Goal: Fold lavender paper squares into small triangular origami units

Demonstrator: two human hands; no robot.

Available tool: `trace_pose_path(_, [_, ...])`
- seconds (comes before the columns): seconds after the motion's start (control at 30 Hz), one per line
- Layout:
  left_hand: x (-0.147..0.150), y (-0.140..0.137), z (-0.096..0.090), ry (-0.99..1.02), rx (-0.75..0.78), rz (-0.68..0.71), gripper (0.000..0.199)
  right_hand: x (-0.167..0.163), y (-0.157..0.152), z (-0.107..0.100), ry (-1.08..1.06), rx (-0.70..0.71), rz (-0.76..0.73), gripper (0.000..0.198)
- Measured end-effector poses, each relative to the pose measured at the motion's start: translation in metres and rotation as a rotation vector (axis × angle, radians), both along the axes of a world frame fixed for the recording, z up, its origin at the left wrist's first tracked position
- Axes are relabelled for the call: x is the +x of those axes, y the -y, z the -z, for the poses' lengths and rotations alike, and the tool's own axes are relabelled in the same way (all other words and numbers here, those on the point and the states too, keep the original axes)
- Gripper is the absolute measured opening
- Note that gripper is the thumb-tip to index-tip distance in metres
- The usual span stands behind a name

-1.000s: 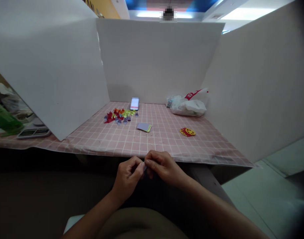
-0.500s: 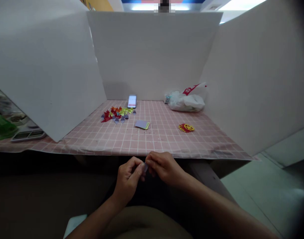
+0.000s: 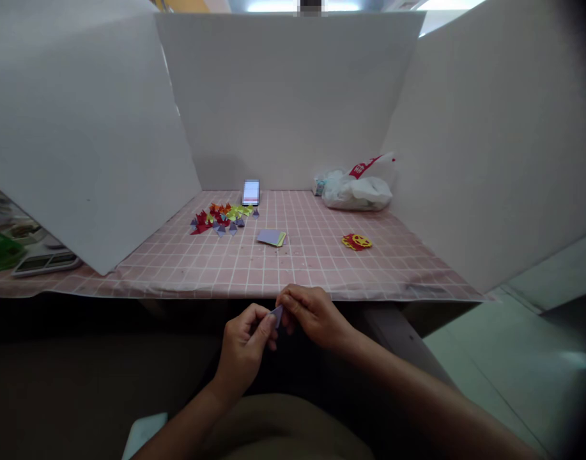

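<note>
A small folded piece of lilac paper (image 3: 277,315) is pinched between my two hands, just in front of the table's near edge. My left hand (image 3: 248,338) grips it from the left, thumb on top. From the right, the fingertips of my right hand (image 3: 312,314) close on its other end, and they hide part of it. Beyond the hands, a small stack of lilac and yellow-green paper squares (image 3: 269,237) lies on the table. Farther left sits a pile of folded paper pieces (image 3: 220,217) in red, orange, yellow-green and lilac.
The table has a pink checked cloth (image 3: 316,275). White boards (image 3: 293,96) wall it at the back and both sides. A phone (image 3: 251,192) stands upright at the back. Red and yellow cut-out shapes (image 3: 357,241) and a white plastic bag (image 3: 357,191) lie to the right.
The view has shifted slightly. More of the lilac paper shows between my fingers now, as a pointed shape. Both hands keep their pinch on it.
</note>
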State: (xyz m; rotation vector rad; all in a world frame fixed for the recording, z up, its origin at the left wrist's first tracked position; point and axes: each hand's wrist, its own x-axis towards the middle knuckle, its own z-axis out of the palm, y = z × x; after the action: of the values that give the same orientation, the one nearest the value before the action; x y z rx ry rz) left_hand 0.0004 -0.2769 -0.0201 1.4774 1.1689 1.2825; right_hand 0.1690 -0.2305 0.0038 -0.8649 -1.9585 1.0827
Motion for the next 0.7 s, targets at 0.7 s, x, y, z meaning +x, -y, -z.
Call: trace_pose_path(0.7, [-0.0023, 0.005, 0.0069, 0.277, -0.089, 0.031, 0.028, -0.0027, 0.0027, 0.0024, -0.167, -0.076, -0.067, 0.026])
